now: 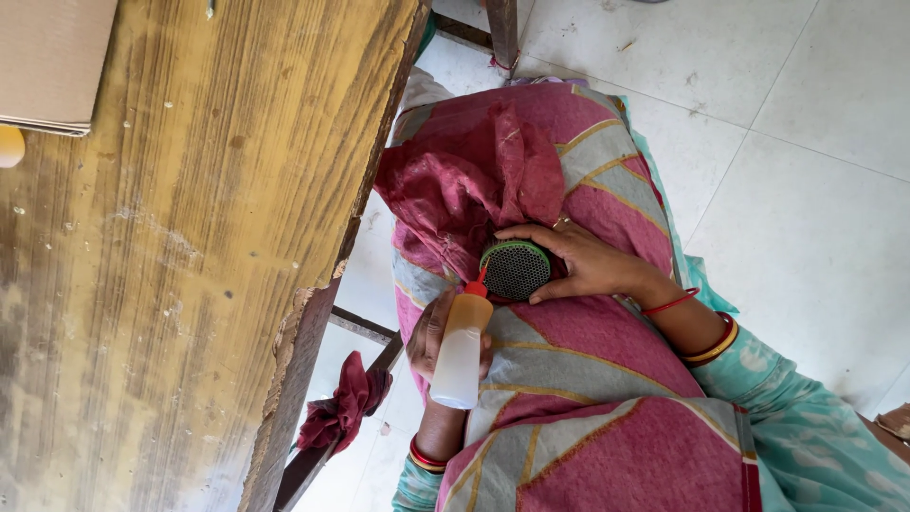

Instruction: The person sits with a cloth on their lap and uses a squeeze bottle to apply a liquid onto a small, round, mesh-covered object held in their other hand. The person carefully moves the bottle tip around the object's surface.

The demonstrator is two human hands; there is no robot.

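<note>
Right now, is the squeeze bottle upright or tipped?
Tipped: the translucent plastic squeeze bottle leans, its red nozzle touching the round green-rimmed mesh disc.

Left hand point(438, 334) low over lap, fingers curled in closed grip, thumb side up, wrist bent toward body, forearm running down out of view. Right hand point(580, 262) higher and further out, palm down, fingers point(526, 232) spread and arched, thumb tucked below, pinching loosely. Right forearm angles away toward lower right. Hands near, not touching.
</note>
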